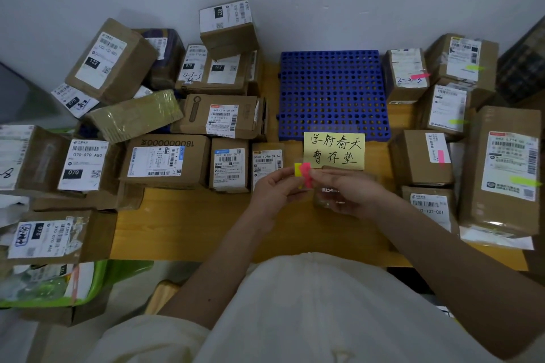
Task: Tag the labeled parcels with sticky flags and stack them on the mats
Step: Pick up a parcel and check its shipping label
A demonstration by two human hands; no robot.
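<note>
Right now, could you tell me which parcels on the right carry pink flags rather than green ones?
Two: the back parcel beside the blue mat and the small front box.

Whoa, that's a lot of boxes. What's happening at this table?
A person is sorting parcels. The left hand and right hand together hold a small pad of pink and yellow sticky flags, apparently peeling one off. Untagged boxes crowd the left side; boxes on the right already carry pink or green flags, like this one. The blue mat behind a yellow handwritten note holds nothing yet.
</note>
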